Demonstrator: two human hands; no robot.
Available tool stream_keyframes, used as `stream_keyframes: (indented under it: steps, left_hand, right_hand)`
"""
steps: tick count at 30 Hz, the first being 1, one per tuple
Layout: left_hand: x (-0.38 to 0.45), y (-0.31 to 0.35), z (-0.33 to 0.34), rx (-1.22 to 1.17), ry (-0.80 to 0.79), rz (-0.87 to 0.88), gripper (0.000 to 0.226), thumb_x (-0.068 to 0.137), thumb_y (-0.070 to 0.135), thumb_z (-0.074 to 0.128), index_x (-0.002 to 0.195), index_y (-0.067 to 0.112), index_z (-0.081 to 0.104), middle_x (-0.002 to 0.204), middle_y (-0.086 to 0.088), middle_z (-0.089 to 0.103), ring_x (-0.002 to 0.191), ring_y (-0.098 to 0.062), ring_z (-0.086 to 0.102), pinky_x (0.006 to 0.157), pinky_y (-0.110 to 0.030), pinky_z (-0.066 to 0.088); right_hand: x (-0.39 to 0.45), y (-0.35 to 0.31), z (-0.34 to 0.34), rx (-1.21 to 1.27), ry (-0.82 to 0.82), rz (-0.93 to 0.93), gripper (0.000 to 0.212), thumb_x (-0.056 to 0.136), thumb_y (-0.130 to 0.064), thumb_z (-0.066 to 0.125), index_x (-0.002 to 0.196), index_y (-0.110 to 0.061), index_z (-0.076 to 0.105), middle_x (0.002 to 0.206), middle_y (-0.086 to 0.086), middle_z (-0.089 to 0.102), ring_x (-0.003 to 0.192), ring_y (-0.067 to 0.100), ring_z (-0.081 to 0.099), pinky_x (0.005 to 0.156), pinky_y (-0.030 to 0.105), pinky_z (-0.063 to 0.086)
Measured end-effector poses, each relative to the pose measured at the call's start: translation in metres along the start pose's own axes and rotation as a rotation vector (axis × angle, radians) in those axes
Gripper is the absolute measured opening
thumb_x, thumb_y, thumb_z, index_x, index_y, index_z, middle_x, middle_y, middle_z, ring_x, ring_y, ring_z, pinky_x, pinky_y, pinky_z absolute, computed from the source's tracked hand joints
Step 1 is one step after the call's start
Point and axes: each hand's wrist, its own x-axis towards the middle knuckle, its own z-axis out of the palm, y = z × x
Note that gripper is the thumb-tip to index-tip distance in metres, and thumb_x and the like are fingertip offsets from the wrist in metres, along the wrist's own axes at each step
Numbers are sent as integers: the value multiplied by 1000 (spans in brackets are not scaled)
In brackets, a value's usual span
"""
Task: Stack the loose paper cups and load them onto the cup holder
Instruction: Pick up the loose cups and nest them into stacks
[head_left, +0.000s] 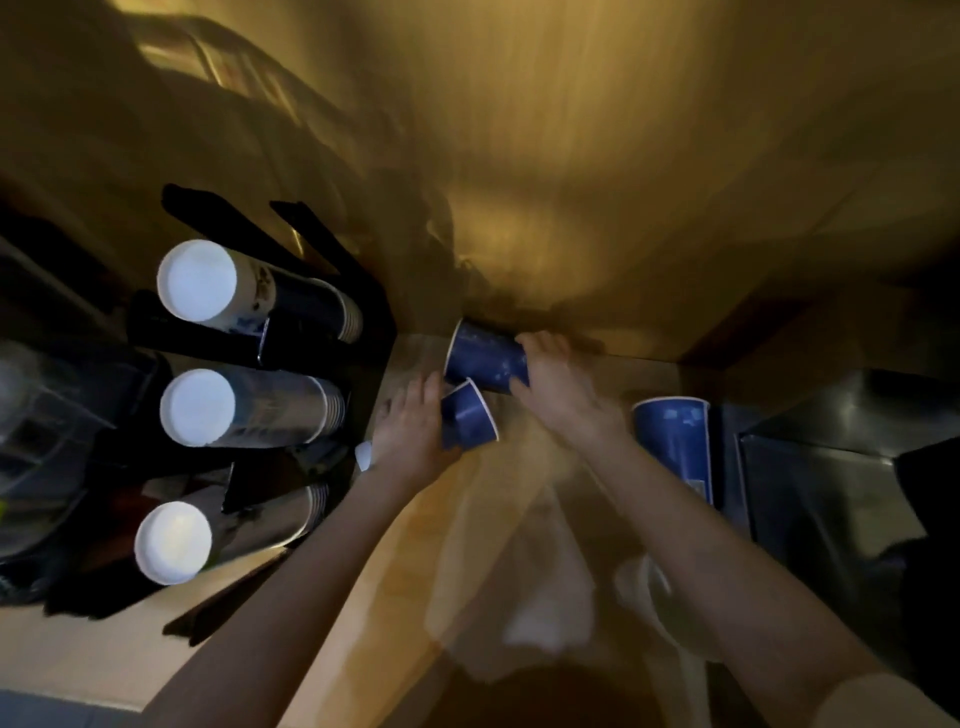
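Near the middle of the counter my right hand (558, 387) grips a blue paper cup (485, 356) lying on its side against the back wall. Just below it my left hand (415, 431) holds a second, smaller-looking blue cup (470, 415), tilted with its rim toward the first. A third blue cup (672, 441) stands upside down at the right. The black cup holder (322, 343) at the left carries three stacks of cups, their white bottoms facing me: top (200, 280), middle (197, 408) and bottom (174, 543).
A clear plastic bag (524, 561) lies on the wooden counter (363, 597) in front of me. A stainless steel appliance (831, 467) stands at the right. A yellowish wall (571, 156) backs the counter. Dark clutter sits at the far left.
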Motion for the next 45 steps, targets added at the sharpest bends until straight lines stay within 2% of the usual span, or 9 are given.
stream_keyframes:
  steps: [4, 8, 18, 22, 29, 33, 36, 41, 45]
  left_hand:
    - [5, -7, 18, -74, -48, -21, 103, 63, 41, 76, 140, 11, 16, 146, -13, 30, 135, -29, 28, 110, -40, 27]
    - [2, -10, 28, -188, -48, -72, 97, 64, 32, 77, 139, 10, 20, 143, -14, 35, 130, -29, 34, 106, -39, 31]
    - [-11, -9, 25, -395, -6, -70, 85, 64, 21, 78, 134, 8, 32, 131, -17, 47, 120, -30, 43, 101, -38, 36]
    - [-25, 1, 16, -542, 67, -36, 91, 58, 22, 82, 134, 9, 34, 131, -14, 46, 119, -26, 44, 93, -25, 32]
    - [-54, 30, 14, -800, 133, -10, 85, 54, 19, 86, 125, 17, 39, 115, 7, 41, 107, -8, 41, 85, -22, 35]
    - [-68, 44, 26, -971, 207, -20, 85, 51, 13, 87, 124, 16, 44, 115, 7, 49, 106, -6, 46, 79, 1, 35]
    - [-76, 48, 36, -992, 196, -54, 85, 51, 13, 87, 125, 15, 45, 119, 0, 56, 109, -14, 51, 81, -14, 40]
    - [-82, 48, 41, -964, 183, -25, 84, 52, 13, 87, 125, 16, 44, 115, 3, 54, 109, -19, 53, 84, -25, 45]
    - [-78, 45, 38, -942, 141, 13, 90, 52, 15, 87, 129, 17, 41, 122, -5, 58, 110, -23, 56, 90, -39, 50]
  right_hand:
    - [21, 7, 28, -30, -88, -5, 79, 80, -22, 63, 144, -13, 18, 148, 11, 29, 136, 28, 25, 109, 49, 32]
    - [25, 12, 51, -108, -115, 31, 84, 83, -32, 60, 146, -10, 9, 153, 15, 22, 140, 30, 20, 112, 46, 21]
    - [19, 20, 51, 16, -100, 117, 81, 80, -34, 66, 141, -7, 20, 142, 16, 37, 129, 32, 33, 106, 42, 28]
    - [8, 30, 29, 131, 7, 119, 82, 71, -46, 71, 135, -11, 32, 135, 14, 47, 122, 31, 43, 101, 42, 37]
    - [-35, 39, -22, 590, 121, 137, 68, 65, -36, 80, 121, -17, 47, 116, 4, 62, 99, 19, 57, 79, 29, 41]
    - [-58, 32, -54, 711, 247, 156, 63, 67, -32, 80, 119, -18, 47, 107, -3, 59, 94, 15, 58, 79, 31, 46]
    - [-75, 23, -73, 875, 315, 167, 59, 69, -24, 79, 116, -23, 43, 105, -6, 59, 93, 10, 61, 84, 32, 50]
    - [-107, 1, -82, 1110, 324, 91, 59, 66, -20, 78, 113, -33, 44, 110, -14, 59, 92, -6, 62, 72, 12, 51]
    - [-121, -15, -60, 1152, 296, 48, 82, 61, -18, 80, 126, -30, 32, 125, -10, 52, 107, -3, 58, 84, 12, 50]
